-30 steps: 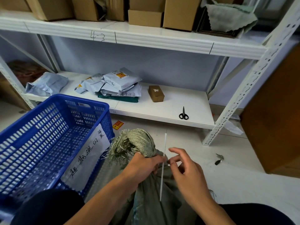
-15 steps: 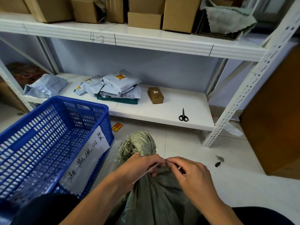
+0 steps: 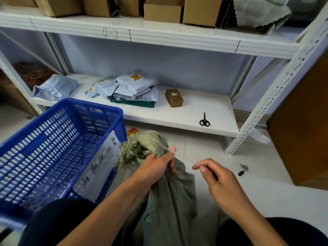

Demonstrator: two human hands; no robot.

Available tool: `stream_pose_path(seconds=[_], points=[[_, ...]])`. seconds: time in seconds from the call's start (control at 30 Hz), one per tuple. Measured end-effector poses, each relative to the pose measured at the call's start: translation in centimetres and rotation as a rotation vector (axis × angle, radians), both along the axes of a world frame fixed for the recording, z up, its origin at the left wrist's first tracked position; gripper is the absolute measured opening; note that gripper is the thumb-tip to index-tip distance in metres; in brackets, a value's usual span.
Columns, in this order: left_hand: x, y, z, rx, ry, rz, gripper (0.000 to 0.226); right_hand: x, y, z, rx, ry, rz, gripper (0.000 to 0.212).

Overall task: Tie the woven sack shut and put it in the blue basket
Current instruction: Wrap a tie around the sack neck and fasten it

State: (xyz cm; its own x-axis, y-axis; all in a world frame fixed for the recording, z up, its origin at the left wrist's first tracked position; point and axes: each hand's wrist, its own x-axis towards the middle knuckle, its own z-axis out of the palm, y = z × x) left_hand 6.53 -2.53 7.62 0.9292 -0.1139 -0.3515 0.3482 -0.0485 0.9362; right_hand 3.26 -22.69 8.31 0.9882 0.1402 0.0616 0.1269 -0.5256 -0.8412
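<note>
While the left hand clamps around the gathered neck of the grey-green woven sack at the lower centre of the frame, its grip is closed tight on the bunched fabric, with the thumb raised against a thin white tie that crosses the neck. Above the fist, the frayed mouth of the sack fans out in a loose tuft. To the right and slightly lower, the right hand holds its thumb and forefinger pressed together, pinching what looks like the free end of the same thin white strip; the strip is faint and blurred between the two hands, so its run cannot be traced with certainty. The sack's body hangs down between the person's dark-clad knees toward the bottom edge, resting on the pale tiled floor.

At the left of the frame stands the blue basket, its near wall just beside the sack's mouth, with a white handwritten label on that wall. Beyond, across the middle of the frame, a white shelf carries grey mailer bags, a small brown box and black scissors. Cardboard boxes line the upper shelf along the top edge.
</note>
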Motion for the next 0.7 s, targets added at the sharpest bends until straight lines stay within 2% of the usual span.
stream_pose_path(seconds=[0.1,0.2,0.37,0.57,0.7], points=[[0.6,0.2,0.3,0.168,-0.078,-0.011,0.056,-0.3,-0.8,0.8,-0.006,0.004,0.028,0.020],[0.7,0.3,0.0,0.358,-0.107,-0.056,0.056,-1.2,-1.1,1.6,-0.034,0.045,0.144,0.020],[1.7,0.0,0.0,0.644,-0.176,-0.053,0.055,-2.7,-0.7,2.2,-0.117,0.097,0.296,0.028],[2.4,1.7,-1.1,0.437,0.021,-0.033,0.057,-3.8,-1.4,2.4,-0.083,0.149,0.357,0.026],[2.2,0.9,-1.4,0.471,0.031,-0.041,0.054,-4.2,-0.2,1.5,-0.185,0.156,0.372,0.021]])
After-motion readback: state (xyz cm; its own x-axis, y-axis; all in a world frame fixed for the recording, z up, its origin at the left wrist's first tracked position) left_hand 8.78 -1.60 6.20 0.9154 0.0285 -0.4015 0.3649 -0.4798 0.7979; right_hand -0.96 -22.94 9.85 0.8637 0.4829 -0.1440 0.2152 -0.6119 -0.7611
